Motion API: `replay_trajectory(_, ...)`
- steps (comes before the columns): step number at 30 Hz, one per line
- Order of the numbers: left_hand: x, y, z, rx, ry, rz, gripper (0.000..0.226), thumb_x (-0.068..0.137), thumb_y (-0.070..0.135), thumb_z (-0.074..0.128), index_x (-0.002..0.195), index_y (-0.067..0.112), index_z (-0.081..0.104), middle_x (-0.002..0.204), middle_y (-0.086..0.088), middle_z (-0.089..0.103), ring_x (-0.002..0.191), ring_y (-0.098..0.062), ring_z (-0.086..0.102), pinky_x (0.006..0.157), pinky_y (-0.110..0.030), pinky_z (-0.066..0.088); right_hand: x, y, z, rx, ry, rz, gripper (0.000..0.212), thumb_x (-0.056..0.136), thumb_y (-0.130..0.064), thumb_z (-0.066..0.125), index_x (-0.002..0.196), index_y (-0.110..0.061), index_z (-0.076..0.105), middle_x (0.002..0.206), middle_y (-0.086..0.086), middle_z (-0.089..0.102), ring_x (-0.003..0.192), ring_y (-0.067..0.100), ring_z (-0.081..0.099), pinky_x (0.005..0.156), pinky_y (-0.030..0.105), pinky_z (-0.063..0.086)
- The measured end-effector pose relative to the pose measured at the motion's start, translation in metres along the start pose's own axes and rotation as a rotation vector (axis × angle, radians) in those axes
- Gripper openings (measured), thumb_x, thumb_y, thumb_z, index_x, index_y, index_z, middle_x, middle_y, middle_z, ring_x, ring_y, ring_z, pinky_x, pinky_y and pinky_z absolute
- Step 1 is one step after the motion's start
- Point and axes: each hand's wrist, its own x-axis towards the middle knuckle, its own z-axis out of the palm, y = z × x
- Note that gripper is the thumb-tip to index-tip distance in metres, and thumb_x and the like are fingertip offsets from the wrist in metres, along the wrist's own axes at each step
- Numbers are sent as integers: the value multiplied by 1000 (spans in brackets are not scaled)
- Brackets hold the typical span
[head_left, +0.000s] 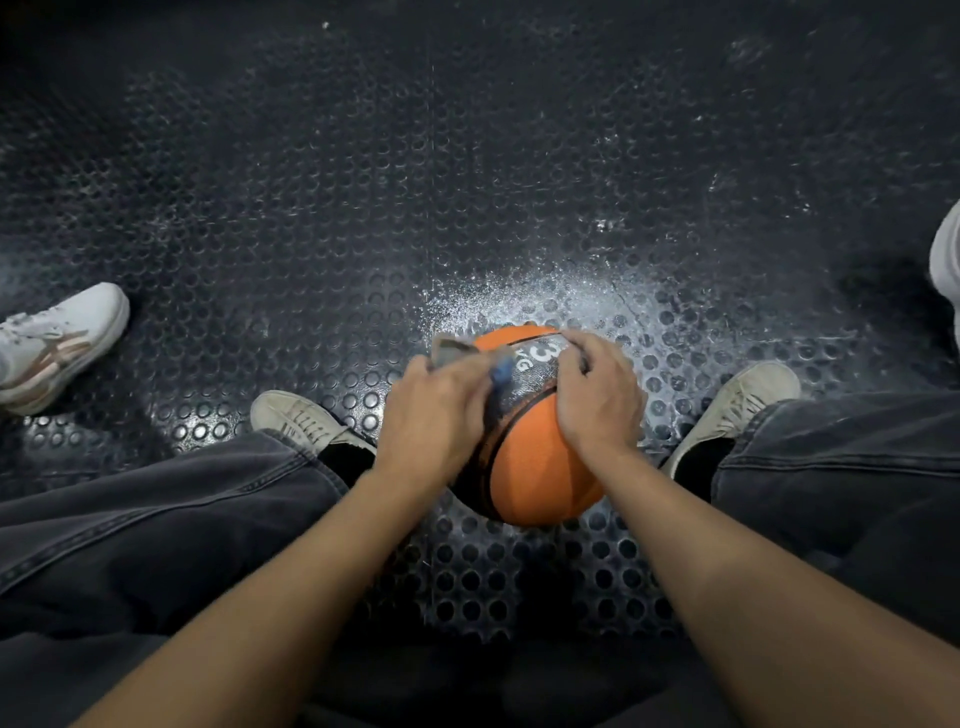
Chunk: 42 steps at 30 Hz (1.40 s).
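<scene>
Facing upward, numbered panel (537, 359) of ball (540, 462)

The person wore loose, faded black jeans (156, 519) with stitched seams. Off-white canvas lace-up sneakers (296, 415) showed, one left of the left hand (431, 421), one right of the right hand (597, 400). Both forearms (291, 571) were bare.

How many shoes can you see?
4: white sneaker far left; left beige sneaker beside the medicine ball; right beige sneaker opposite; white shoe cut off at right edge.

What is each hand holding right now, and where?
The left hand grips a bunched grey cloth on the medicine ball; the right hand clasps the ball's top.
</scene>
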Motion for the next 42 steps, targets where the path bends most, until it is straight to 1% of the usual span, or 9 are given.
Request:
replay_trajectory(2, 2, 3, 4, -39, 30, -104, 27, 99, 26, 45, 118, 37, 60, 104, 2, 69, 77, -21, 43, 71, -38, 45, -3, -5, 5, -16, 27, 24, 35, 99, -33, 39, 128, -33, 59, 137, -8, 54, 123, 14, 47, 111, 42, 29)
replay_trajectory(6, -34, 6, 11, -51, -20, 251, 35, 95, 23, 49, 127, 30, 61, 130, 12, 61, 94, -25, 54, 73, -42, 48, -1, -3, -1, 23, 23, 42, 33, 98, -32, 42, 124, -34, 62, 134, -6, 57, 119, 17, 49, 110, 44, 33)
replay_trajectory(12, -8, -8, 1, 101, 51, 82, 36, 97, 21, 48, 129, 32, 57, 128, 12, 62, 81, -16, 37, 66, -33, 37, -3, -7, 3, 12, 19, 52, 33, 98, -33, 40, 125, -35, 60, 135, -8, 55, 124, 16, 46, 110, 42, 28)
replay_trajectory(17, -35, 0, 2, 96, -73, 401, 32, 92, 28, 46, 120, 29, 61, 113, 4, 60, 90, -25, 51, 64, -39, 44, 2, -2, -1, 35, 1, 31, 32, 98, -32, 41, 121, -35, 63, 134, -6, 57, 119, 18, 50, 110, 47, 33)
replay_trajectory(21, 0, 10, -1, -32, 40, 79, 26, 93, 19, 58, 118, 20, 67, 95, -3, 58, 81, -20, 47, 61, -40, 50, 1, -6, 3, 12, 22, 44, 31, 98, -31, 41, 120, -33, 62, 134, -6, 56, 120, 17, 47, 106, 43, 30)
replay_trajectory(26, -23, 13, -2, -9, -90, 398, 24, 91, 20, 59, 114, 19, 67, 92, -3, 56, 82, -25, 53, 54, -37, 48, 3, 0, 1, 36, 18, 37, 29, 97, -31, 41, 118, -33, 62, 128, -5, 58, 117, 19, 49, 106, 47, 35)
replay_trajectory(30, 0, 16, -4, -38, 51, 91, 22, 91, 19, 56, 108, 13, 70, 85, -4, 55, 77, -29, 56, 58, -43, 51, 4, -9, 6, 7, 24, 64, 26, 97, -31, 41, 114, -30, 61, 128, -4, 57, 117, 19, 47, 103, 43, 30)
replay_trajectory(38, 13, 11, -12, -43, 8, 14, 18, 94, 21, 56, 98, 14, 72, 80, 0, 50, 70, -23, 52, 60, -34, 41, 2, -7, 4, -13, 18, 37, 27, 98, -31, 41, 116, -30, 61, 128, -6, 56, 108, 14, 42, 103, 42, 30)
replay_trajectory(42, -10, 19, -13, -14, -127, 347, 25, 96, 24, 49, 97, 9, 69, 91, -3, 54, 82, -24, 52, 56, -39, 49, 1, -2, 3, 15, 27, -1, 21, 97, -30, 42, 107, -30, 60, 123, -5, 59, 108, 17, 47, 102, 46, 37)
